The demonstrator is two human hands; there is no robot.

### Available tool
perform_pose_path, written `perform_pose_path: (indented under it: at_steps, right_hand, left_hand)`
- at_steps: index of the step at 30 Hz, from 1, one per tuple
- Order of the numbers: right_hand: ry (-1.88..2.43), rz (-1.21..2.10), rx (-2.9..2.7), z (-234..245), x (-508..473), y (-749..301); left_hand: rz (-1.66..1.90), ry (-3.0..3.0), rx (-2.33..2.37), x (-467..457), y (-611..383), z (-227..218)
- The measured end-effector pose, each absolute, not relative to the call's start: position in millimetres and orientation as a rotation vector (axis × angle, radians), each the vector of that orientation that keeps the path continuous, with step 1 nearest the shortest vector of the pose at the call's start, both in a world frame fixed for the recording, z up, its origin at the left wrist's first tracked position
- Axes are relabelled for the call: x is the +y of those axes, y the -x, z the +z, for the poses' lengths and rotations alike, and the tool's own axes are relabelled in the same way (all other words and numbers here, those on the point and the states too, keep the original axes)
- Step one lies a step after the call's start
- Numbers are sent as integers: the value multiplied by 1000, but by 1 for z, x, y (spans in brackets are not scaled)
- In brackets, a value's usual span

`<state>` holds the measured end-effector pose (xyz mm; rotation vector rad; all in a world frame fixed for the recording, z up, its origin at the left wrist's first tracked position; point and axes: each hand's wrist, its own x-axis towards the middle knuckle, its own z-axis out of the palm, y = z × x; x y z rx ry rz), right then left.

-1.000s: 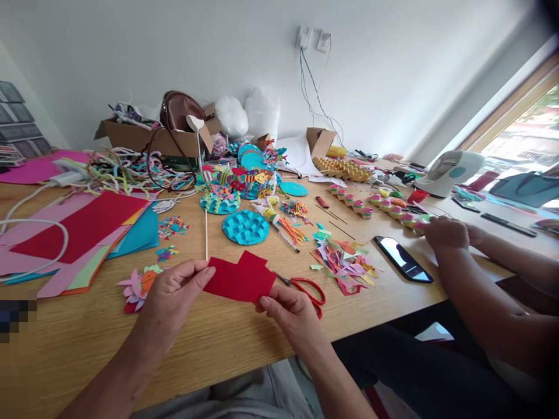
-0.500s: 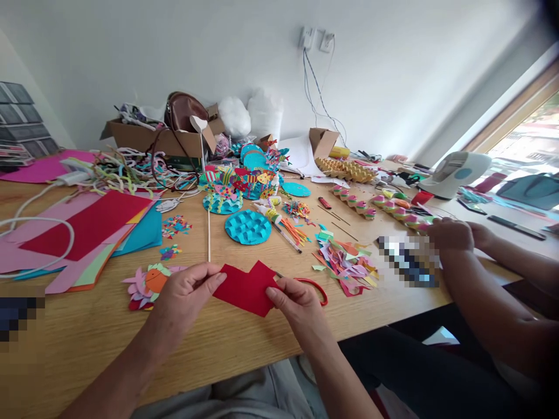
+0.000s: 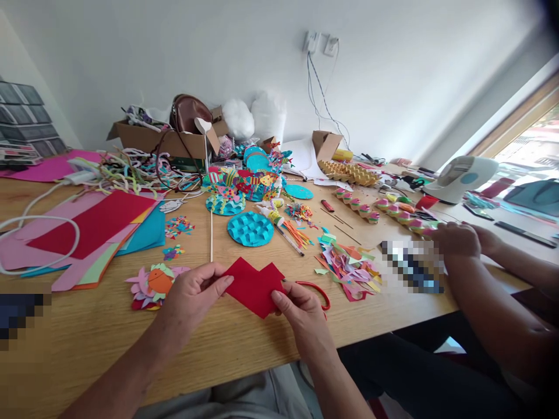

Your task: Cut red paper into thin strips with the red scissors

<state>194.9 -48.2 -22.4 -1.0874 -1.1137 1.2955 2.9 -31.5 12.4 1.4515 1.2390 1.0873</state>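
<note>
A piece of red paper point(image 3: 253, 288) with a V-shaped notch in its upper edge is stretched between my two hands, above the table's front part. My left hand point(image 3: 194, 297) pinches its left corner between thumb and fingers. At the lower right side, my right hand point(image 3: 303, 311) grips it the same way, thumb on top. Scissors with red handles point(image 3: 321, 291) lie on the table just behind my right hand, their blades mostly hidden. Beside my left hand rests a small pile of cut paper shapes with an orange fish point(image 3: 160, 281) on top.
Coloured paper sheets point(image 3: 91, 224) are stacked on the left. A round blue paper disc point(image 3: 250, 228) lies ahead, with paper scraps point(image 3: 349, 267) to its right. A thin white stick point(image 3: 212, 235) stands behind my left hand. Another person's arms point(image 3: 489, 297) reach in from the right.
The red paper has turned slightly in my hands, its left part tipping upward. Both hands still hold it. The whole view has shifted a little.
</note>
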Motion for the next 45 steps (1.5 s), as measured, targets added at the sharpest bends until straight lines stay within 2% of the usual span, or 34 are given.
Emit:
perform_pose_path:
  at_steps: [4, 9, 19, 27, 35, 45]
  right_hand:
    - [1007, 1459, -1128, -18, -51, -194]
    - [1063, 1491, -1224, -17, -54, -188]
    - [1019, 1343, -1398, -5, -50, -191]
    - [1137, 1117, -1305, -9, -42, -197]
    - [1066, 1359, -1315, -18, -51, -188]
    - [1087, 1287, -1378, -13, -51, -190]
  left_hand:
    - [1130, -1441, 1279, -30, -2, 17]
    - [1201, -1364, 1308, -31, -5, 27]
    - [1261, -1300, 1334, -28, 1, 22]
    - [1209, -1317, 1321, -30, -2, 23]
    - [1208, -1303, 1353, -30, 0, 23]
    - [1201, -1242, 1332, -28, 2, 22]
